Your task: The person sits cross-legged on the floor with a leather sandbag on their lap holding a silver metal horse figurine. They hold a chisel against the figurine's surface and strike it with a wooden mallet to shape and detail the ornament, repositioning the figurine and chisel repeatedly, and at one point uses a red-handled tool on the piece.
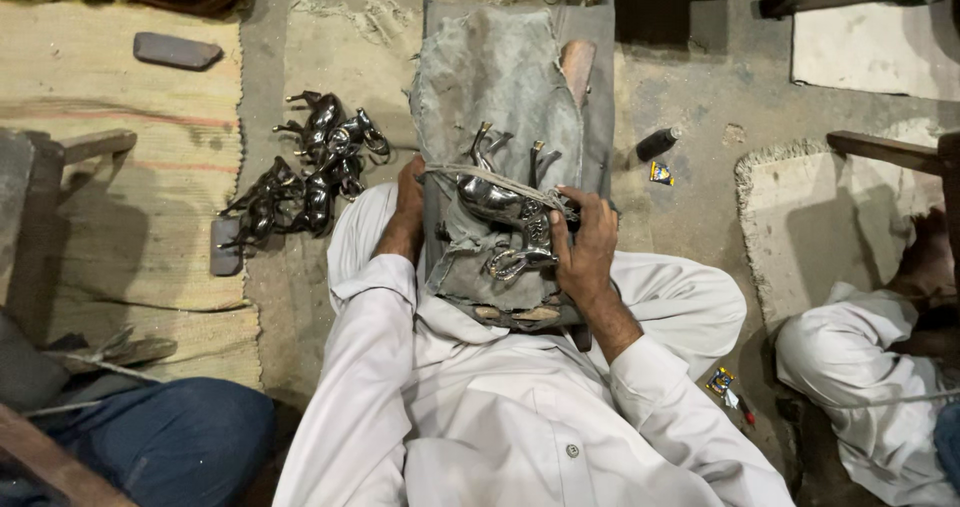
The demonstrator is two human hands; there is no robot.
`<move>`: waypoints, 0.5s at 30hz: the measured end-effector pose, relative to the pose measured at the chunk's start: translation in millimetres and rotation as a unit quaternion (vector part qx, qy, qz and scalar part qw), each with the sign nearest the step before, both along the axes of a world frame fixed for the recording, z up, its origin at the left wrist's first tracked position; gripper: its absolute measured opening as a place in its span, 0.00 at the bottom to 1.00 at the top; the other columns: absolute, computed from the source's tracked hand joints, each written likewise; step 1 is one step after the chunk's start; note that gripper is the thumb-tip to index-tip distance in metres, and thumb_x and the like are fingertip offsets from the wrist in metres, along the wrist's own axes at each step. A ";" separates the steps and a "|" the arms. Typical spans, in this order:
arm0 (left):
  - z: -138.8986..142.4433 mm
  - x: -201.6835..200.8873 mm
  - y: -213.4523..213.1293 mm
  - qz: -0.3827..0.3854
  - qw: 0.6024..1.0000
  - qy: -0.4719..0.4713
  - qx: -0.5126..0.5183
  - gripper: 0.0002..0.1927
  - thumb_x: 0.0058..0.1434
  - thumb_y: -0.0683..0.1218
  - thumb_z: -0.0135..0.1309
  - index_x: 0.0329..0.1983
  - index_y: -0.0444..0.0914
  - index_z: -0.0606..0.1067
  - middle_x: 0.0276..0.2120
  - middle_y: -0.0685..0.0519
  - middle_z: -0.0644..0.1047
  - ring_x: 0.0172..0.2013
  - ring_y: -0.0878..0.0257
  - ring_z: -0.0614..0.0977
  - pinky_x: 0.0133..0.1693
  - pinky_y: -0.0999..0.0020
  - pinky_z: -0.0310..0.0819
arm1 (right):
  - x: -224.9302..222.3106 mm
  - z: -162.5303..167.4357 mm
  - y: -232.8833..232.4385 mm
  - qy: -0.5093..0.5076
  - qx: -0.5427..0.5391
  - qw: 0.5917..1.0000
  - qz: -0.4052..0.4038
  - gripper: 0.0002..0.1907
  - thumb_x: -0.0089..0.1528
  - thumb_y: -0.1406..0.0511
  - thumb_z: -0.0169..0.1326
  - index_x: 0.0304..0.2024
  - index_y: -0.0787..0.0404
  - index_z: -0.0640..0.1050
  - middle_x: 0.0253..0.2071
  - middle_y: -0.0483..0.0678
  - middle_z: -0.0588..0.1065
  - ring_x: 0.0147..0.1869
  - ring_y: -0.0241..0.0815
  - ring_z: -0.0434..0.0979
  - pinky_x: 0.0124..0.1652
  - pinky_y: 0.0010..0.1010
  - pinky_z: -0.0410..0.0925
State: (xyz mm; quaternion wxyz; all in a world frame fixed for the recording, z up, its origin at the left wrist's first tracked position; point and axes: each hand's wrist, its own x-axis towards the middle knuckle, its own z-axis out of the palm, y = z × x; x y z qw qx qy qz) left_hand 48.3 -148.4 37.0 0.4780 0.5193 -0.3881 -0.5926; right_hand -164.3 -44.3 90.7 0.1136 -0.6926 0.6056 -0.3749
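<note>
A shiny metal horse figurine [500, 212] lies on a grey cloth-covered board [500, 77] that slopes up from my lap. A cord crosses over the figurine and pins it down. My right hand [585, 242] rests on the figurine's right side, fingers curled over it and the cord. My left hand [408, 195] grips the left edge of the board beside the figurine, partly hidden by the cloth. I wear white sleeves.
A pile of dark metal horse figurines [310, 162] lies on the floor to the left, by a woven mat [120, 87]. A flat grey stone [177, 51] sits on the mat. Another person in white [850, 367] sits at right, someone in blue [170, 437] at lower left.
</note>
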 end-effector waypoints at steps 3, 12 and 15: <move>-5.5 1.8 1.3 -0.016 0.976 -0.184 -0.111 0.20 0.69 0.54 0.47 0.48 0.33 0.76 0.39 0.44 0.82 0.40 0.54 0.83 0.41 0.58 0.75 | -1.7 -1.4 -0.1 -0.004 -0.018 1.000 0.012 0.16 0.70 0.63 0.52 0.59 0.61 0.72 0.49 0.53 0.74 0.52 0.51 0.71 0.53 0.41 0.62; 12.2 34.0 30.7 0.057 0.964 -0.252 -0.064 0.19 0.65 0.32 0.50 0.57 0.37 0.77 0.52 0.43 0.74 0.46 0.55 0.82 0.38 0.63 0.85 | -59.9 -25.1 -9.6 -0.299 0.028 0.951 -0.072 0.13 0.73 0.67 0.51 0.59 0.63 0.71 0.45 0.45 0.70 0.47 0.34 0.70 0.49 0.29 0.68; 19.2 49.8 56.7 0.086 0.977 -0.156 -0.116 0.14 0.67 0.34 0.55 0.56 0.34 0.77 0.48 0.45 0.79 0.49 0.59 0.84 0.46 0.67 0.85 | -65.2 -41.7 -8.1 -0.286 0.192 0.933 -0.102 0.18 0.69 0.62 0.52 0.58 0.64 0.73 0.46 0.49 0.75 0.47 0.44 0.75 0.48 0.35 0.70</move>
